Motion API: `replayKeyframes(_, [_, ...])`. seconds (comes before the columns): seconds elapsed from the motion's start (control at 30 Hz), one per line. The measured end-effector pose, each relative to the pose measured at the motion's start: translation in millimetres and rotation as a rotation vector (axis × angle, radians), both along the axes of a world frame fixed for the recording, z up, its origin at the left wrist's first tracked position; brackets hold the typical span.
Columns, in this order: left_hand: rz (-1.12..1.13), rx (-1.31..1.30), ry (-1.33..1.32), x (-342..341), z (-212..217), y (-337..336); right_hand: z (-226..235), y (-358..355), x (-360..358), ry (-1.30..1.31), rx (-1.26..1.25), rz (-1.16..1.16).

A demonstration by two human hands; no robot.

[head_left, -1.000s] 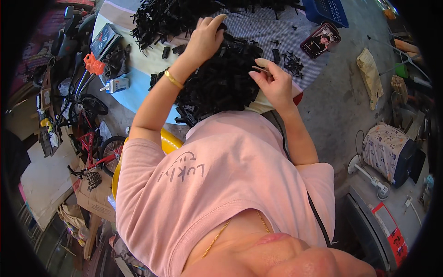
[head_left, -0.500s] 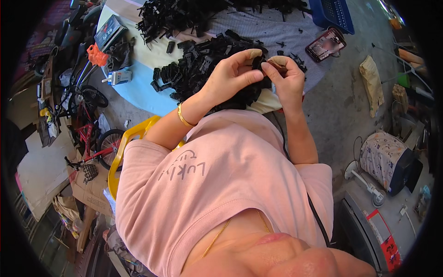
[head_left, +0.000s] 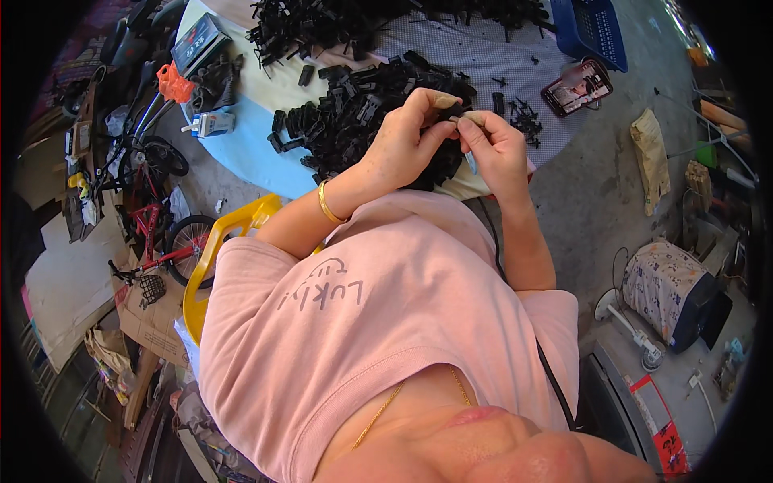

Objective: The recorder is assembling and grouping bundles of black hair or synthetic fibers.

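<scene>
Both my hands meet above the near edge of a round cloth-covered table, pinching a small black plastic part (head_left: 455,111) between their fingertips. My left hand (head_left: 407,141), with a gold bangle on its wrist, grips the part by thumb and index finger. From the other side, my right hand (head_left: 495,153) closes on it with thumb and index finger. Beige covers wrap both index fingertips. Much of the part is hidden by the fingers. Under and beyond the hands lies a heap of black plastic parts (head_left: 346,109). Small black pieces (head_left: 525,121) are scattered right of my right hand.
A second black heap (head_left: 310,32) covers the table's far side. A blue plastic basket (head_left: 592,36) and a phone (head_left: 576,88) lie at the right. To the left are a box (head_left: 200,44), a drink carton (head_left: 213,124) and a red bicycle (head_left: 153,262). A yellow chair (head_left: 201,274) stands beside me.
My fingertips have drawn closer together over the black part, which shows less now. My right thumb has shifted slightly. The whole view has moved a little.
</scene>
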State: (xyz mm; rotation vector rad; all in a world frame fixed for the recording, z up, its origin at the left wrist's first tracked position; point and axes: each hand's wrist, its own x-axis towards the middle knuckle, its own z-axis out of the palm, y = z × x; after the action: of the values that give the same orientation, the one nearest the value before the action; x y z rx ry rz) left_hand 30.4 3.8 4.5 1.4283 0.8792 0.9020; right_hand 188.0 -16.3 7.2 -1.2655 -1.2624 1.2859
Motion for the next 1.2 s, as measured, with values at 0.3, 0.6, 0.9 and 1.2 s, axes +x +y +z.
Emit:
replayKeyframes(0.3, [0.104, 0.303, 0.223, -5.7, 0.9, -2.2, -0.3, 1.6, -4.4, 0.044, -0.155, 0.067])
replayKeyframes(0.6, [0.164, -0.521, -0.543, -4.7, 11.6, 0.9, 4.0, 0.8, 3.8, -0.094, 0.153, 0.036])
replayKeyframes(0.9, [-0.145, -0.793, -0.695, -27.3, 0.1, -2.9, 21.8, -11.0, -0.1, -0.003, 0.101, 0.073])
replayKeyframes(1.2, [-0.145, -0.026, -0.162, -41.3, 2.6, -14.3, 10.1, -10.6, -26.7, -0.048, -0.106, 0.127])
